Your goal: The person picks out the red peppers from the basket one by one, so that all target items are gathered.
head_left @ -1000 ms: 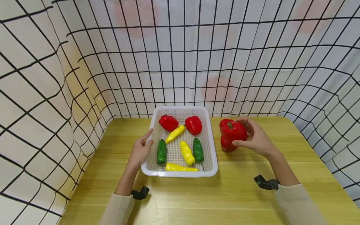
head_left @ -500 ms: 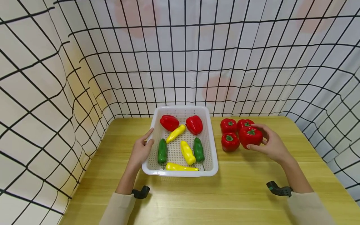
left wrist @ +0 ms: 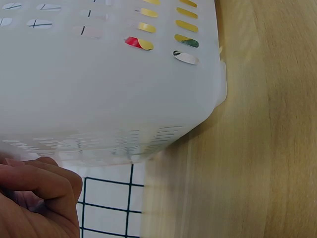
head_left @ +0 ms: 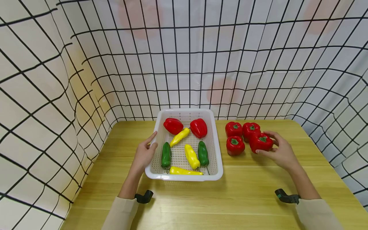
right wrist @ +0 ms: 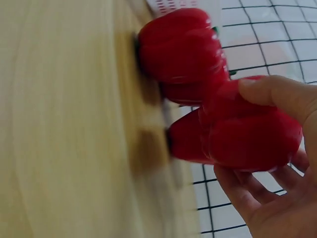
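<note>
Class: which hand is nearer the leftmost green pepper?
Left. The left hand is just left of that green pepper; the right hand is far right, beyond the basket.

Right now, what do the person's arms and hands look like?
The left hand and right hand wear no gloves. The left sleeve and right sleeve are plain beige. A bent black device sits at the left wrist, another at the right.

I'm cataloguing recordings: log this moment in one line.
left hand: holds basket; right hand: grips red pepper; table: three other red peppers; in basket: seven peppers
</note>
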### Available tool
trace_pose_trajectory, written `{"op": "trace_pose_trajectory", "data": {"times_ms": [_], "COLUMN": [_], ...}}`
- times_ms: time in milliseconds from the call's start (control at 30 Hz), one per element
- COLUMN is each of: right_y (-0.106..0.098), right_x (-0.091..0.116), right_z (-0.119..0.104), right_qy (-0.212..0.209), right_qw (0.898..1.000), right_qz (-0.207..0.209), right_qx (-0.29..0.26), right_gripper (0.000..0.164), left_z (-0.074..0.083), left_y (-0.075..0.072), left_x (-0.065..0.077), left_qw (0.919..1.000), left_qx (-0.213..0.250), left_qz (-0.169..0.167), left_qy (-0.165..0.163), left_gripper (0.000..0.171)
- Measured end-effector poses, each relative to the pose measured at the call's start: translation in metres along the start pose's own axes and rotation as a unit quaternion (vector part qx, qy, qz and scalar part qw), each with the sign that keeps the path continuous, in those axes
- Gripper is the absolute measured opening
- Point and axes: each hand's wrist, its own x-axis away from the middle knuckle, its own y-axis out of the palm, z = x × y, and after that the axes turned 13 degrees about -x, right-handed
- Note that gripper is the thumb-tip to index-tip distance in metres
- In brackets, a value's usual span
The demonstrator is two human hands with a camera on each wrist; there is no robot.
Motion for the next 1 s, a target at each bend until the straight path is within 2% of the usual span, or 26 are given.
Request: {"op": "trace_pose_trajectory", "data": {"times_ms": [267,567,867,1000], "right_y": [0.007,0.018,0.029,0.032], "right_x": [-0.001,-0.003,-0.004,-0.004], "right_z": [0.017,0.032,0.033,0.033], "right_qy": [0.021,0.039,0.050,0.052], "right_qw": [0.999,0.999,0.997,0.997], "right_qz": [0.012,0.030,0.053,0.051], "right_qx": [0.025,0.009,0.002,-0.009], "right_gripper": [0.093,0.094,0.097,0.100], "left_z": [0.000,-0.001,-0.002,-0.002], "left_y": [0.000,0.000,0.000,0.001], "left_x": [0.000,-0.001,-0.002,-0.001], "left_qw": [1.0000,1.0000,1.0000,1.0000], "left_qx": [-0.002,0.003,0.006,0.005], "left_qz": [0.000,-0.005,-0.004,-0.002], "left_qy": [0.000,-0.002,-0.001,-0.002], "left_gripper": [0.052,0.052,0.051,0.051]}}
